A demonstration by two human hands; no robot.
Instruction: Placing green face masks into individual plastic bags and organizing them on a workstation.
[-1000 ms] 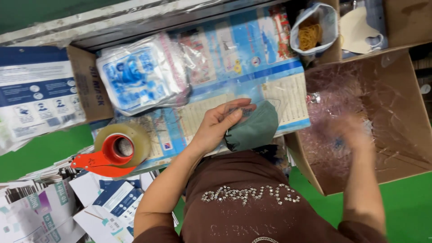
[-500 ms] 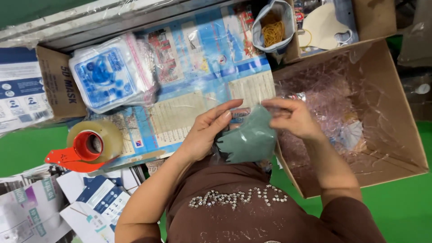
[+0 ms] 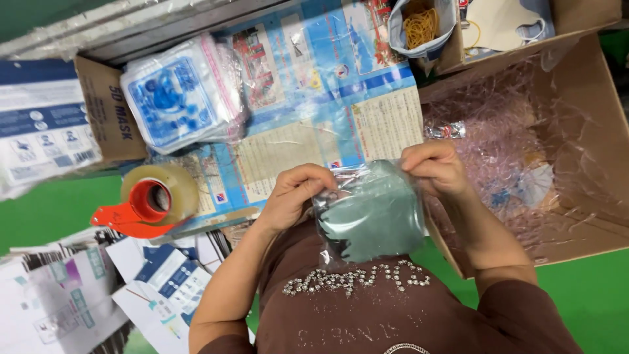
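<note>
Holding one clear bag (image 3: 370,213): left hand (image 3: 298,196), right hand (image 3: 436,169).

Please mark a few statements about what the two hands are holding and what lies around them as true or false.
1. Both hands grip a clear plastic bag with a grey-green mask inside. True.
2. The left hand rests on the tape dispenser. False: it pinches the bag's edge; the dispenser lies apart, further left.
3. The right hand holds the bag's upper corner. True.
4. The cardboard box by the right hand holds books. False: it holds crinkled clear plastic.
5. A pouch of rubber bands sits at the top. True.
</note>
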